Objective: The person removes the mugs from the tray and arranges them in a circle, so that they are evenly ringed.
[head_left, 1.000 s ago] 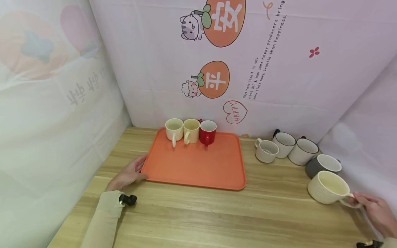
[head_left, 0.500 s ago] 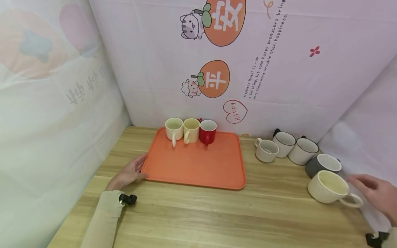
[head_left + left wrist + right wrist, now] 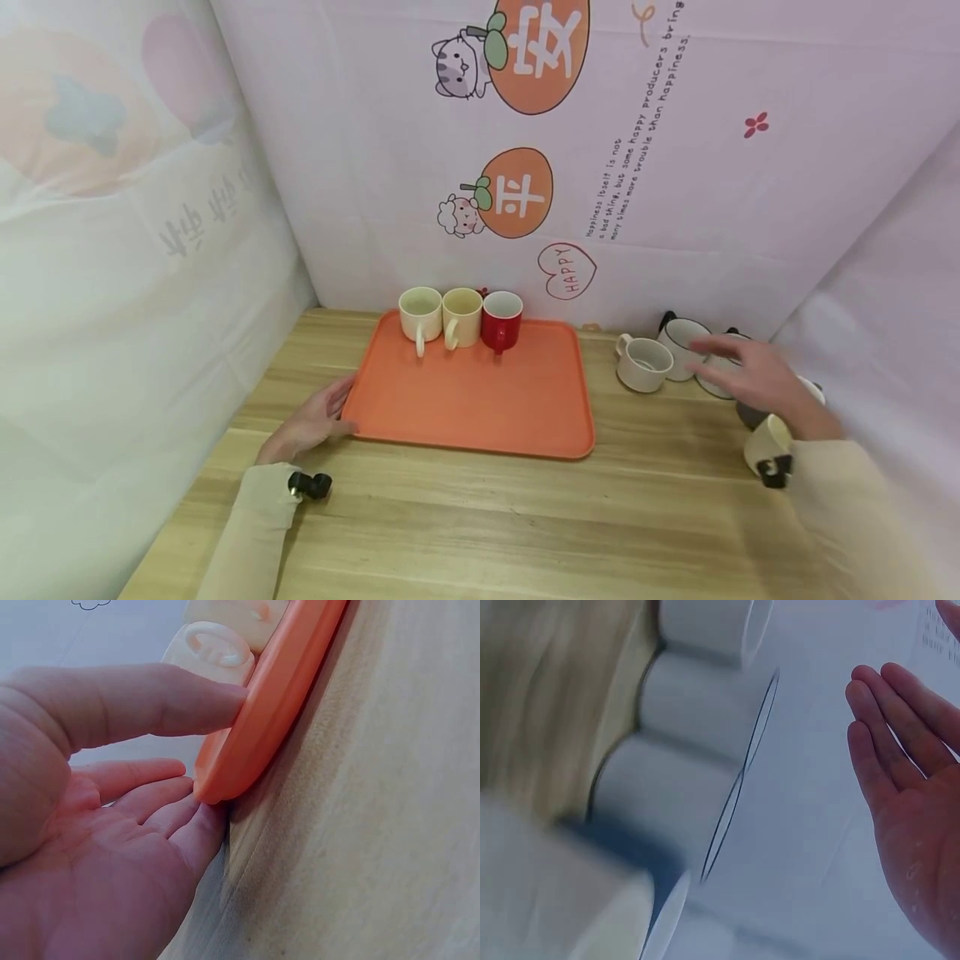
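Observation:
My left hand (image 3: 311,422) rests against the near left corner of an orange tray (image 3: 480,408). In the left wrist view its thumb (image 3: 172,705) touches the tray's edge, and the other fingers lie nearly straight beside the corner. Above the mugs on the right, my right hand (image 3: 757,379) holds nothing; the right wrist view shows its fingers (image 3: 900,727) extended and apart from them. Below it are two white mugs with dark rims (image 3: 681,348), a small pale cup (image 3: 643,365), a dark grey mug (image 3: 750,417) and a large cream mug (image 3: 763,446), partly hidden by the arm.
Along the tray's back edge stand a pale cream mug (image 3: 422,317), a yellowish mug (image 3: 462,318) and a red mug (image 3: 502,323), handles facing forward. A printed cloth wall (image 3: 675,208) encloses the back of the wooden table (image 3: 525,525).
My right hand has let go of the large cream mug's handle, lifted off and swung left and back over the other mugs. The left hand and tray stay in place.

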Tool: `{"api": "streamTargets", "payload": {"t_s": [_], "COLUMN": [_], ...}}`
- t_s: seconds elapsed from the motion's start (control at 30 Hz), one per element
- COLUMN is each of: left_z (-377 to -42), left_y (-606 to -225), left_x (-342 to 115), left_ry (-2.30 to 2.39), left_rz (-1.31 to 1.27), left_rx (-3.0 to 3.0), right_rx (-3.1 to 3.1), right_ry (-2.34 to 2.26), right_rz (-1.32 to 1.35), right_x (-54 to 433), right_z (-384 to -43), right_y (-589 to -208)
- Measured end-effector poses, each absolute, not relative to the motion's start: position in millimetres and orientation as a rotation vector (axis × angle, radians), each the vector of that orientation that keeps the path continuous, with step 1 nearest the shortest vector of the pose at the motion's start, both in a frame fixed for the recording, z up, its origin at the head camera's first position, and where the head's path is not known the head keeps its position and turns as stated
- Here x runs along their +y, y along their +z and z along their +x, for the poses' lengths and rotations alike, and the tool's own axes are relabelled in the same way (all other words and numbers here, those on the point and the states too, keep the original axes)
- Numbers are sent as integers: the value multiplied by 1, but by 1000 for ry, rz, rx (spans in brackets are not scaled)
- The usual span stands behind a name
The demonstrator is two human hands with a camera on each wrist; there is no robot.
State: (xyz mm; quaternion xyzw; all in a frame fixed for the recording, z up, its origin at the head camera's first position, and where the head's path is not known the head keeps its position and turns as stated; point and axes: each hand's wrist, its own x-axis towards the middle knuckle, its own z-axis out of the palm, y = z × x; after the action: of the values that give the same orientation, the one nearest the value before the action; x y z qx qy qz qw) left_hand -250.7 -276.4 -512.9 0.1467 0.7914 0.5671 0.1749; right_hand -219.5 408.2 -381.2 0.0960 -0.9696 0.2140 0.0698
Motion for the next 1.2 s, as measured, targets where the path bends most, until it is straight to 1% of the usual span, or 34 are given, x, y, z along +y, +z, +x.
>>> {"api": "streamTargets", "payload": {"t_s": [0.2, 0.3, 0.5, 0.6, 0.77, 0.9, 1.0, 1.2], "left_z": [-250, -251, -255, -254, -253, -254, -253, -253], "left_y": [-513, -513, -516, -517, -517, -517, -517, -517], "left_x": [-279, -277, -273, -275, -277, -279, -279, -279], "left_ry": [1588, 1597, 1610, 1616, 1623, 1612, 1616, 1625], "left_rz": [426, 407, 418, 416, 405, 425, 424, 413], "left_rx": [2262, 2255, 2238, 2237, 2250, 2260, 2256, 2241], "right_rx": [-2925, -2920, -2960, -2954, -2867, -2832, -2805, -2560], "right_ry": [722, 775, 885, 937, 1083, 1152, 1330, 1815], "right_rz": [552, 663, 702, 674, 586, 464, 268, -100], "right_x": [328, 292, 235, 214, 184, 166, 153, 127], "right_z": [-267, -285, -312, -324, -338, -341, -339, -339], "right_y": [-392, -401, -422, -436, -462, -479, -486, -490]}}
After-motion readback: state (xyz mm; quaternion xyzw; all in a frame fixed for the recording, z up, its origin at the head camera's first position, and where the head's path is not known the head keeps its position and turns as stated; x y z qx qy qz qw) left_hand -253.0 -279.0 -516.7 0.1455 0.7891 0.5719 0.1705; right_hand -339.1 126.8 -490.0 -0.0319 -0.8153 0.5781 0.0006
